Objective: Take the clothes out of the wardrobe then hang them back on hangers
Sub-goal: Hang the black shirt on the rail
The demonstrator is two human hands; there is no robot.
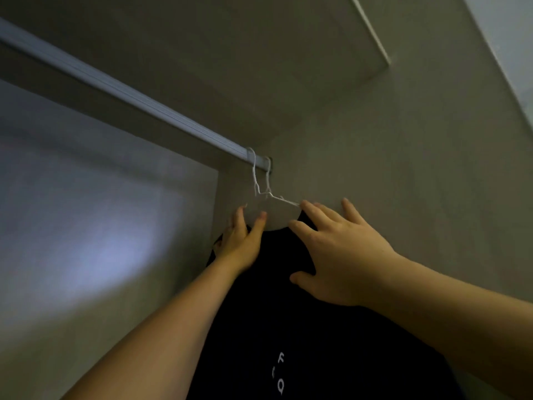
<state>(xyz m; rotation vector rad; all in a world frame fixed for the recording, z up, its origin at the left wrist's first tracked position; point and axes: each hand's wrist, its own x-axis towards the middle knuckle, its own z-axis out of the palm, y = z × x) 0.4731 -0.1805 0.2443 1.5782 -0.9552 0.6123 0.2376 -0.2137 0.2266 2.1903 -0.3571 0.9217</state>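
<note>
A black T-shirt with small white lettering hangs on a white wire hanger. The hanger's hook sits over the white wardrobe rail at its right end, next to a second hook. My left hand lies on the shirt's left shoulder by the collar, fingers pointing up and fairly straight. My right hand rests spread on the right shoulder, fingertips reaching the hanger's wire arm. The hanger's lower part is hidden inside the shirt.
The wardrobe's side wall stands right behind the shirt, and its top panel is close above the rail. The back wall on the left is dim with a pale light patch.
</note>
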